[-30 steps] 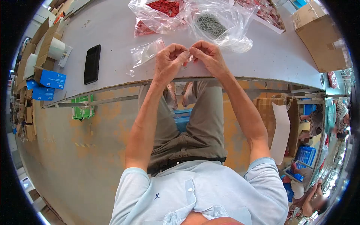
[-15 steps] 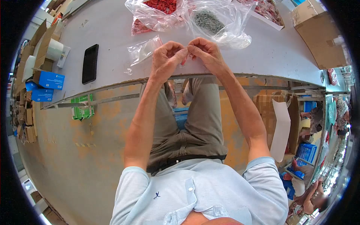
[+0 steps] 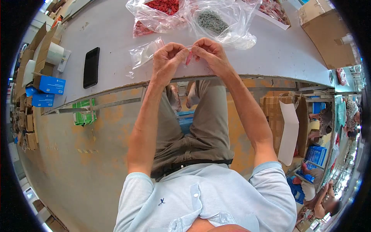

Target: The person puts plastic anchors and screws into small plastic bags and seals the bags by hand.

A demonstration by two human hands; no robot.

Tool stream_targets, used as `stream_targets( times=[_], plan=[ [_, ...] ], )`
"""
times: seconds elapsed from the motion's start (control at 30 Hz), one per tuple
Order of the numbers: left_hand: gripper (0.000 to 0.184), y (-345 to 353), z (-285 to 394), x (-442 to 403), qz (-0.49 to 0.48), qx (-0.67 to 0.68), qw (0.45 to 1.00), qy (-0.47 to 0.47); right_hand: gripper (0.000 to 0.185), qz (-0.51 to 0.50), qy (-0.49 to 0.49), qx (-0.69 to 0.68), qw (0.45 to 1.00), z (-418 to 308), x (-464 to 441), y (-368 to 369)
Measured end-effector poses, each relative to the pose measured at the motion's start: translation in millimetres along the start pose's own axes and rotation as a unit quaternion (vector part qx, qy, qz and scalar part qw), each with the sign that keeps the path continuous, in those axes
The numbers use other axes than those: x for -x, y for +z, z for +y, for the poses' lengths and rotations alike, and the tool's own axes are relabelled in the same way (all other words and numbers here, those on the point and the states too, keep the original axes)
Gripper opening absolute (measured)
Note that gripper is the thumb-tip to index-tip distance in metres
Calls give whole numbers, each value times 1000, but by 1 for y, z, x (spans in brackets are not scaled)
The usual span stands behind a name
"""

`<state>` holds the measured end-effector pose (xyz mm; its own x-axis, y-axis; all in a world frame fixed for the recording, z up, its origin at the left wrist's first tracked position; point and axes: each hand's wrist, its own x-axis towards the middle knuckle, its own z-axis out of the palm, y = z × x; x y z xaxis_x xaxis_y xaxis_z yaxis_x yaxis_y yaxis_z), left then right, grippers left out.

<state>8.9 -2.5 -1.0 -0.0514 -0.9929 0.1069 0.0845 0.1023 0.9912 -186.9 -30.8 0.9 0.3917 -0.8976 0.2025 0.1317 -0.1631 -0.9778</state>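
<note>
My left hand (image 3: 168,60) and my right hand (image 3: 211,55) meet above the table's near edge, thumbs and fingertips pinched together. Between them hangs a small plastic bag (image 3: 188,59) with something red showing; its exact contents are too small to make out. Left of my left hand lie several clear plastic bags (image 3: 143,55), flat on the table. Beyond my hands, a large clear bag of red plastic pieces (image 3: 164,5) lies open. Beside it, another open bag holds grey metal screws (image 3: 212,21).
A black phone (image 3: 91,67) lies on the table (image 3: 116,46) at left. Blue boxes (image 3: 52,85) and open cartons stand at the left edge. A cardboard box (image 3: 328,36) sits at the right corner, near a white tray of red packets (image 3: 275,11). Other people sit at far right.
Both hands stay close together on the small bag, with the left hand shifted slightly left and the red part more exposed. The whole view has moved a little.
</note>
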Motion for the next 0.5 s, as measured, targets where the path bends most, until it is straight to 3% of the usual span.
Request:
stream_targets(
  times=[0.5],
  plan=[
    [5, -5, -3, -2, -16, 141, 990, 18, 14, 4, 12, -99, 995, 3, 0, -3]
  ],
)
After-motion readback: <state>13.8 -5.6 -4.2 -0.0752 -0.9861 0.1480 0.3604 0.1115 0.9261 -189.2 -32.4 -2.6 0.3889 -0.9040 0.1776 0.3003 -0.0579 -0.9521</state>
